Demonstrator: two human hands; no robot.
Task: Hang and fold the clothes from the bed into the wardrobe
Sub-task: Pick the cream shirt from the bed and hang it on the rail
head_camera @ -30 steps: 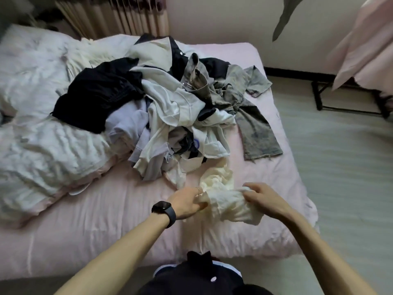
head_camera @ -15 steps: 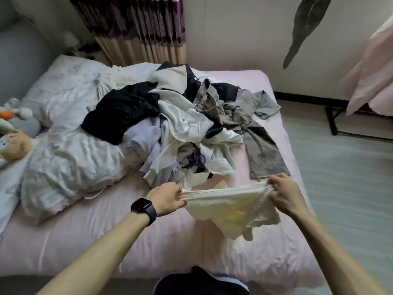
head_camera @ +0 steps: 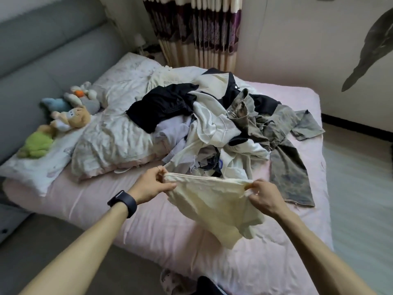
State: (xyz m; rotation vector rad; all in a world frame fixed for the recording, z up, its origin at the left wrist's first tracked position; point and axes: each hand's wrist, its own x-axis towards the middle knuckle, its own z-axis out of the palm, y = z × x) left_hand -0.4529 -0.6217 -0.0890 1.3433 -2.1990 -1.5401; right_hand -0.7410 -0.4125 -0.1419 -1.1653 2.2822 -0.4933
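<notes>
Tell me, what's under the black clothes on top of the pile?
The black garment lies on a pale lilac garment and the edge of the crumpled white quilt. Anything deeper beneath it is covered.

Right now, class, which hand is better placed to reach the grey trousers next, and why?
Right. The right hand grips the cream garment beside the grey trousers; the left hand holds its far end, further away. Either must let go first.

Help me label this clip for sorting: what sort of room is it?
Most likely a home bedroom: a bed with a pink sheet and padded headboard, soft toys by the pillow, and a pile of clothes on it. The left hand and right hand hold a cream garment.
</notes>
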